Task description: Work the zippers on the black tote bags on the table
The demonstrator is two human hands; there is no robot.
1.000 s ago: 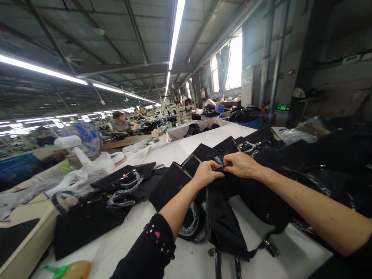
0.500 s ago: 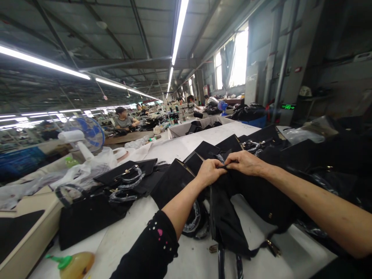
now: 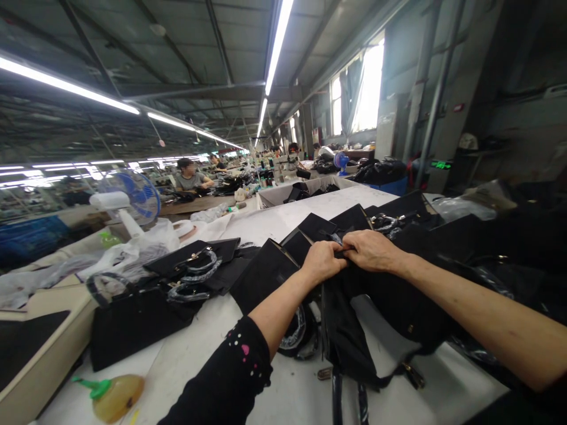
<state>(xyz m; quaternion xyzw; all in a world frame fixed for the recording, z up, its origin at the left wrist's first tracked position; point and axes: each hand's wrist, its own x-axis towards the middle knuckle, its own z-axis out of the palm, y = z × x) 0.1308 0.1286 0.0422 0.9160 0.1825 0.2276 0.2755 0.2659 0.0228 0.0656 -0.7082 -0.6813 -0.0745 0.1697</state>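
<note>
The left hand (image 3: 322, 260) and right hand (image 3: 371, 250) pinch the black handbag (image 3: 348, 333), which extends from their grip toward the frame's lower edge.

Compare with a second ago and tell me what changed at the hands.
The left hand and right hand have drawn closer at the edge of the black bag, leaving less of it showing between them. Neither has visibly let go. The green-topped bottle and the handbag at left remain as before; the view merely shifted.
</note>
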